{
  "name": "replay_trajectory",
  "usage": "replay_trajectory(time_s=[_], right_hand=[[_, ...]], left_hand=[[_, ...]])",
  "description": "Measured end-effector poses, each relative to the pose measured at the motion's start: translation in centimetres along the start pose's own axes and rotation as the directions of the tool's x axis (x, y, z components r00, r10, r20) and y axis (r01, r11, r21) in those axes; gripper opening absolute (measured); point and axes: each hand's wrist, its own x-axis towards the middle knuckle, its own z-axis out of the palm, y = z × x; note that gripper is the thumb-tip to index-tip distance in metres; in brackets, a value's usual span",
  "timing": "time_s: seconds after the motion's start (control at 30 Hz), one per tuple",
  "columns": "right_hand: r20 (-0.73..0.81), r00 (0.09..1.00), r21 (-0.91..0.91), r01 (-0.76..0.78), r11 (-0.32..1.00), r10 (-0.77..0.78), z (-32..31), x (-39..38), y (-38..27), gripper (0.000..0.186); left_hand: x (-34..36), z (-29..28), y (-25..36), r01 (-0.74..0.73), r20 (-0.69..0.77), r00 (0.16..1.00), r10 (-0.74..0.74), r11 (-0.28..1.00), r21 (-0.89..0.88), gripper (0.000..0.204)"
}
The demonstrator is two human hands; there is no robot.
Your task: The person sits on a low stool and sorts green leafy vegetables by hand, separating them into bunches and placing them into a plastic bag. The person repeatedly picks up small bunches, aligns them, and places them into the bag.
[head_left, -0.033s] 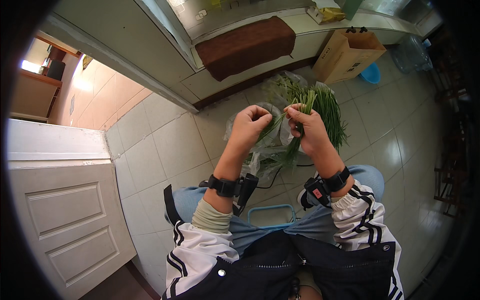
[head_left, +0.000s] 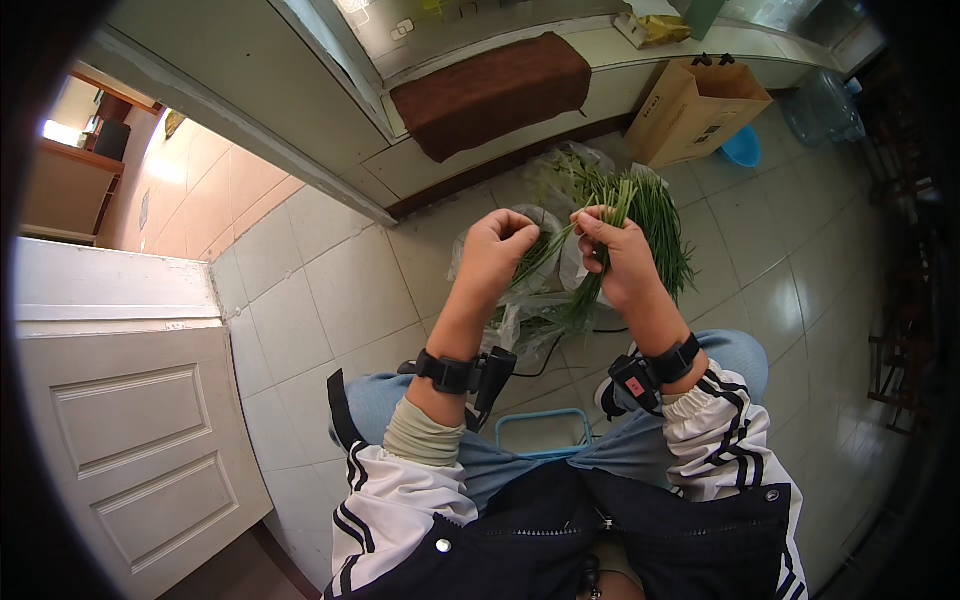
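Observation:
My right hand point(head_left: 612, 250) is closed around a small bunch of green chives point(head_left: 622, 200), whose long thin leaves hang below the palm. Thumb and forefinger of that hand pinch together at its left side. A short way to the left, my left hand point(head_left: 500, 250) is closed too, thumb against the curled fingers; what lies between them is too small to tell. Some thin stalks stretch between the two hands. Behind my right hand lies a larger heap of chives point(head_left: 665, 235). Clear plastic bags point(head_left: 515, 325) with more greens rest on the floor beneath my hands.
A brown paper bag point(head_left: 690, 115) stands by the wall, beside a blue basin point(head_left: 741, 148) and a large clear water bottle point(head_left: 822, 108). A brown cloth point(head_left: 490, 95) covers part of the ledge. A white panelled door point(head_left: 145, 420) stands at left. A light-blue frame point(head_left: 543, 416) sits between my knees.
My left thumb and fingertips have shifted very slightly left, away from my right hand. My right hand keeps its hold on the chives.

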Motion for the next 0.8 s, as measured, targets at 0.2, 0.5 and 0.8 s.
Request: replay_trajectory(time_s=[0.2, 0.5, 0.8], right_hand=[[-0.055, 0.998, 0.105, 0.001, 0.994, 0.005, -0.4, 0.4, -0.3, 0.007], [-0.158, 0.984, 0.365, 0.14, 0.921, -0.087, -1.7, 0.2, -2.7, 0.012], [-0.074, 0.99, 0.548, 0.142, 0.824, -0.122, -2.3, -1.3, -6.2, 0.013]], left_hand=[[1.0, -1.3, -0.9, -0.07, -0.286, 0.95, 0.122, 0.98, 0.185, 0.016], [-0.8, -1.7, -1.2, -0.21, -0.147, 0.838, 0.525, 0.559, 0.802, 0.012], [-1.9, -2.5, 0.0, -0.021, -0.21, 0.932, 0.294, 0.624, 0.781, 0.013]])
